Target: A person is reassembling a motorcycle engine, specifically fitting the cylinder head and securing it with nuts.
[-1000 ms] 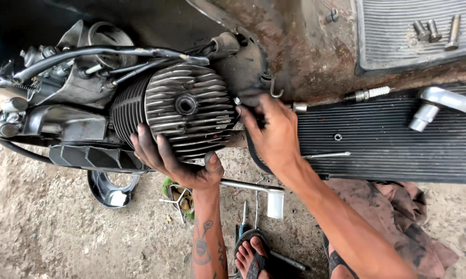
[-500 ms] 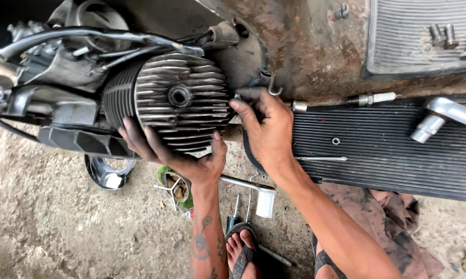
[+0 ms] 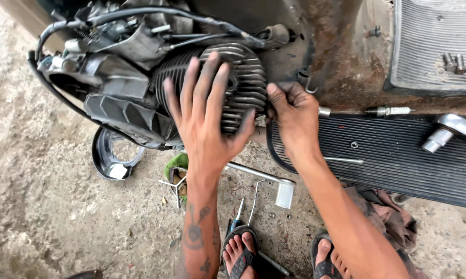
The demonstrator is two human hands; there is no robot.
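A dark finned cylinder head of a small engine sticks out from a rusty scooter body. My left hand is spread flat, fingers apart, over the front of the fins and holds nothing. My right hand pinches the right edge of the cylinder head with closed, greasy fingers; what is between the fingertips is hidden.
A ribbed black floor mat carries a spark plug, a chrome lever and a thin rod. Bolts lie on the upper mat. A kick lever, a round cover, tools and a rag are on the dirt by my sandalled feet.
My left hand has come up from under the cylinder head and now lies spread over its front. My right hand stays at the right edge. The view has shifted.
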